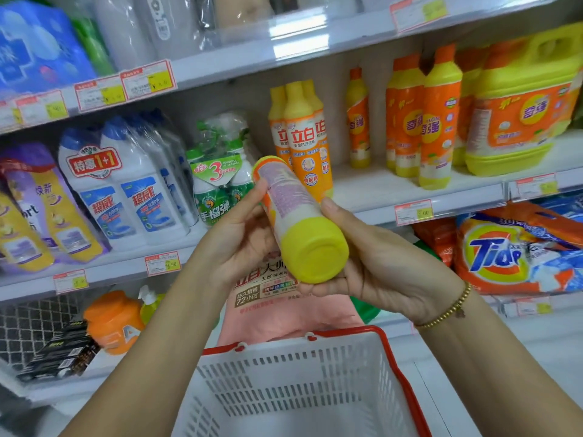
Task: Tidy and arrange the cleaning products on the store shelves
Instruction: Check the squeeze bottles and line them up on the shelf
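I hold a yellow and orange dish soap bottle [296, 216] lying tilted in front of the middle shelf [426, 190], its yellow base towards me. My left hand [243, 238] grips its left side near the label. My right hand [378, 263] cups its base from the right and below. Just behind it, several matching orange and yellow bottles [310, 137] stand upright on that shelf. Further right stand more orange and yellow bottles [437, 121] and a big yellow jug [520, 102].
A white basket with a red rim [315, 383] sits below my hands. White toilet cleaner bottles [126, 184], a green spray pack [220, 171] and purple pouches [34, 209] fill the shelf's left part. Tide bags [511, 250] lie lower right, a pink pouch [284, 310] below the bottle.
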A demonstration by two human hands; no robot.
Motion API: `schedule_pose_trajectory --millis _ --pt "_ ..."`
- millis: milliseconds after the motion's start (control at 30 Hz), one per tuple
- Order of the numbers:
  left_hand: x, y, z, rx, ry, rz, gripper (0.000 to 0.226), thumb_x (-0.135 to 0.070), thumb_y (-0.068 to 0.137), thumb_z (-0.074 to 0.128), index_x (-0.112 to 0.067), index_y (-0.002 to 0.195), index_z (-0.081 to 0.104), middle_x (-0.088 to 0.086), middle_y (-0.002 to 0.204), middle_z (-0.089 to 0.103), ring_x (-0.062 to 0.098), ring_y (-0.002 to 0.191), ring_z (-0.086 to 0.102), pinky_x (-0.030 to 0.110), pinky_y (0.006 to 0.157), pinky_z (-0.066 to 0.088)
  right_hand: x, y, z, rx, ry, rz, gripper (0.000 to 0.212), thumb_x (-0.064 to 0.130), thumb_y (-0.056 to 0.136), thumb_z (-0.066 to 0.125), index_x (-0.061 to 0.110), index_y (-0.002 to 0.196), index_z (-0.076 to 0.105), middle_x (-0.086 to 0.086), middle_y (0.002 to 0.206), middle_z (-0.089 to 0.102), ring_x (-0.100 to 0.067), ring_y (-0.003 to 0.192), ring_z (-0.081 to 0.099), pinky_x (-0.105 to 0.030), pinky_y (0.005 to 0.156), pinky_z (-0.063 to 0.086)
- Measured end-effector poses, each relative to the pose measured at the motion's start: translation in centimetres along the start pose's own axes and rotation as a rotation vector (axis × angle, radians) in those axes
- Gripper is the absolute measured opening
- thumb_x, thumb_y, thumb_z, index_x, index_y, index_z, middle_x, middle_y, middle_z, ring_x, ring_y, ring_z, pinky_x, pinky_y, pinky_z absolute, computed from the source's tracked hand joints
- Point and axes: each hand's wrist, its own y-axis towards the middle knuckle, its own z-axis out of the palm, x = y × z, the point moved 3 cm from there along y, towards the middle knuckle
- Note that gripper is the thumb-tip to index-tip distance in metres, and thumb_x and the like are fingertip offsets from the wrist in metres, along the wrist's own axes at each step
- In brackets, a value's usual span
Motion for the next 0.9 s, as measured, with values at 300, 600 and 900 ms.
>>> schedule_pose_trajectory --millis 300,600,900 --pt "1.2 3.0 3.4 0.043 0.458 0.149 0.049 -0.041 0.068 0.069 -0.012 0.107 0.064 0.006 0.093 0.074 0.017 0.081 0.070 0.028 0.065 0.057 1.1 -1.0 -6.3 -0.076 -0.006 0.019 0.063 0.045 0.075 0.055 0.009 0.126 0.056 -0.020 0.120 0.064 -0.029 0.092 0.068 -0.035 0.069 0.061" --pt "2.1 11.0 11.1 0.094 0.662 0.674 0.065 0.002 0.068 0.078 -0.015 0.120 0.042 -0.008 0.104 0.065 -0.001 0.091 0.067 0.018 0.077 0.053 7.1 -1.0 -17.5 -0.852 -0.809 -0.561 0.010 0.021 0.085 0.069 0.016 0.091 0.075 0.009 0.083 0.073 -0.003 0.082 0.067 -0.020 0.079 0.053" --pt "4.4 20.9 13.1 0.151 0.786 0.644 0.064 -0.001 0.075 0.077 -0.018 0.127 0.044 -0.007 0.114 0.063 0.001 0.100 0.065 0.020 0.082 0.054 7.2 2.6 -24.0 -1.147 -1.127 -0.768 0.016 0.025 0.076 0.077 0.017 0.088 0.070 0.000 0.092 0.065 -0.011 0.082 0.057 -0.032 0.077 0.050"
